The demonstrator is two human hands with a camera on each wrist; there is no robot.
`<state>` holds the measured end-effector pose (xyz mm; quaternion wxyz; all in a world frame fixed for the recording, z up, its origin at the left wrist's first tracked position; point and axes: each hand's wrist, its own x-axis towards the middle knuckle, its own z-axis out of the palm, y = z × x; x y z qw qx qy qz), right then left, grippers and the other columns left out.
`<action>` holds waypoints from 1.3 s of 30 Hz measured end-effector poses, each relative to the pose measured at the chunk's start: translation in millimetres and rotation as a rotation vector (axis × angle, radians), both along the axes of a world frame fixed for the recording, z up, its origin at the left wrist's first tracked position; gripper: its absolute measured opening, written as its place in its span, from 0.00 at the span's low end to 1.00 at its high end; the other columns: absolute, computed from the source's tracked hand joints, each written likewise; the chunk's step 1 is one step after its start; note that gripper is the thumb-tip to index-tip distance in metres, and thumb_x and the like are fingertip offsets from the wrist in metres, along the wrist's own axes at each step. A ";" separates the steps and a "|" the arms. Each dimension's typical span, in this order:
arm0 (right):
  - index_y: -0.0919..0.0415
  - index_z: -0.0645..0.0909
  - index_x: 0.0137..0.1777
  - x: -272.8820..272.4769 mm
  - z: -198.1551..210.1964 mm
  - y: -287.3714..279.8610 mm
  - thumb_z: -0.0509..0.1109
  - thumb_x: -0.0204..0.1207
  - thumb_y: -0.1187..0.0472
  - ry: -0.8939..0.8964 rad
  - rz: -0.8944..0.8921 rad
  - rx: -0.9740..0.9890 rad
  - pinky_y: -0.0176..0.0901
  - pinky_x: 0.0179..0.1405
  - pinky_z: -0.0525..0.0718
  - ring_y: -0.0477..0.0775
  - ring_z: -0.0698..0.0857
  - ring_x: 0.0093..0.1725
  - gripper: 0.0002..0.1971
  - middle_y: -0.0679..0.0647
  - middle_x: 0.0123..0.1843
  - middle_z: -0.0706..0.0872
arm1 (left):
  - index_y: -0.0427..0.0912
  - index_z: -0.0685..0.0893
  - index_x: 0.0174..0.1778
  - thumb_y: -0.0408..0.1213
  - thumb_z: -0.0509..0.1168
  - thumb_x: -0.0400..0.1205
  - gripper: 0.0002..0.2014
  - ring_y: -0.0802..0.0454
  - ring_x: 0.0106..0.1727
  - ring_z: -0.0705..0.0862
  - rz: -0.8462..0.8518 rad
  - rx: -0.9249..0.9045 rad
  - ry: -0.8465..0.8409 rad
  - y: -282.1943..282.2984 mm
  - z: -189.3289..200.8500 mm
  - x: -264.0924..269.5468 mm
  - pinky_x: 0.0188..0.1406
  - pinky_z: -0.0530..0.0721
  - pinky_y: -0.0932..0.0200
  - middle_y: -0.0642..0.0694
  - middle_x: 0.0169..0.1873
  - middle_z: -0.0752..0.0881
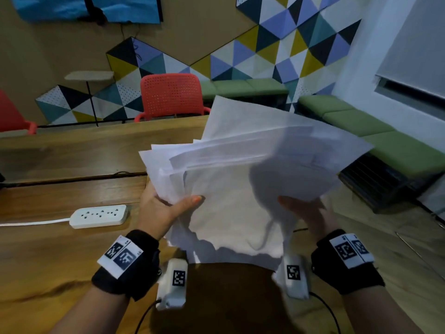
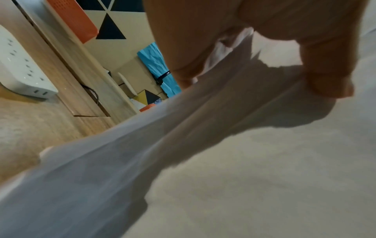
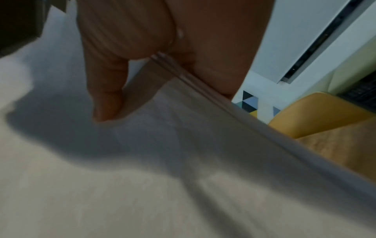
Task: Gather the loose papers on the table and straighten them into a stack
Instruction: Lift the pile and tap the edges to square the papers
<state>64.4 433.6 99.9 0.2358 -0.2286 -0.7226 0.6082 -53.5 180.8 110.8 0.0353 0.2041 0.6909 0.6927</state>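
The papers are up in the air over the brown wooden worktop; the left hand pinches one side; the right hand pinches the other, perhaps loosely; a white power strip lies near; a red chair stands behind.

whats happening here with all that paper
A person is holding a bundle of white papers up above a wooden table. The left hand grips its left edge and the right hand grips its right edge. The sheets are gathered but fanned out and uneven, not yet squared into a stack. A white power strip lies on the table to the left.
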 end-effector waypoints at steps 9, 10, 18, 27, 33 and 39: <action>0.59 0.83 0.41 -7.3 -5.7 -12.7 0.72 0.67 0.75 0.170 -0.013 -0.188 0.29 0.32 0.83 0.35 0.86 0.31 0.11 0.40 0.28 0.90 | 0.47 0.81 0.41 0.29 0.76 0.67 0.14 0.79 0.30 0.83 -0.048 -0.150 -0.088 12.7 -8.3 6.0 0.25 0.77 0.82 0.62 0.24 0.87; 0.58 0.83 0.41 -6.9 -5.6 -13.1 0.73 0.66 0.75 0.166 -0.010 -0.182 0.32 0.32 0.83 0.39 0.86 0.32 0.11 0.42 0.31 0.90 | 0.49 0.81 0.39 0.31 0.77 0.66 0.13 0.76 0.30 0.84 -0.055 -0.154 -0.128 12.5 -9.0 4.9 0.25 0.77 0.80 0.63 0.23 0.88; 0.47 0.87 0.43 9.9 17.6 -11.7 0.75 0.67 0.69 0.245 -0.006 -0.049 0.33 0.40 0.86 0.34 0.88 0.40 0.13 0.30 0.35 0.90 | 0.44 0.84 0.41 0.31 0.73 0.72 0.06 0.57 0.36 0.88 -0.020 -0.008 -0.112 27.3 2.7 15.2 0.28 0.84 0.71 0.47 0.35 0.89; 0.47 0.87 0.47 28.3 13.4 -20.2 0.84 0.52 0.55 0.201 -0.088 -0.046 0.52 0.50 0.86 0.46 0.89 0.48 0.20 0.44 0.44 0.92 | 0.50 0.81 0.37 0.27 0.74 0.70 0.12 0.60 0.36 0.86 -0.057 0.016 -0.027 28.1 4.5 28.9 0.31 0.84 0.73 0.51 0.34 0.86; 0.48 0.83 0.53 60.4 10.1 -30.2 0.84 0.43 0.38 0.128 -0.162 0.026 0.60 0.57 0.84 0.55 0.87 0.56 0.35 0.53 0.54 0.90 | 0.53 0.81 0.45 0.21 0.76 0.64 0.23 0.71 0.41 0.87 -0.196 0.050 -0.002 12.4 9.9 49.5 0.34 0.83 0.75 0.69 0.36 0.90; 0.57 0.83 0.52 72.0 29.1 -38.2 0.86 0.43 0.52 0.227 -0.063 -0.075 0.41 0.38 0.87 0.48 0.90 0.43 0.33 0.51 0.41 0.92 | 0.54 0.80 0.45 0.21 0.76 0.63 0.25 0.73 0.42 0.86 -0.228 0.063 0.078 21.5 21.8 65.4 0.37 0.82 0.77 0.72 0.36 0.89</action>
